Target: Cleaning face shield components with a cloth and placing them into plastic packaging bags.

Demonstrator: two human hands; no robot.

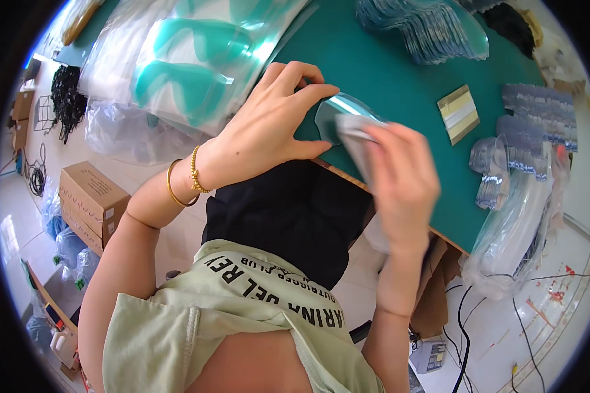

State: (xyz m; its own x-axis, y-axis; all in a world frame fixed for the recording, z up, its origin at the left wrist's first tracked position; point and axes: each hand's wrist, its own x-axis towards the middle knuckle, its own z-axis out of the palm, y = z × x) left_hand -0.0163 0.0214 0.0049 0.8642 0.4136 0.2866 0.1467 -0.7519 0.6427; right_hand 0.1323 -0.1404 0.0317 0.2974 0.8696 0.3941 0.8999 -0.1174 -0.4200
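Observation:
A clear curved plastic lens (334,112) lies at the front edge of the green table (387,78). My left hand (269,118) steadies it, with index finger and thumb spread to its upper and lower left edges. Smeared by motion, my right hand (403,177) grips a folded white cloth (357,134) against the lens's right part. The cloth and fingers hide that part of the lens.
Plastic sheets (196,39) with goggle-shaped openings cover the table's left. A stack of clear lenses (432,33) stands at the far side. Rightward are a yellowish square pad (458,114), more lens stacks (537,118) and a clear plastic bag (514,229) over the edge.

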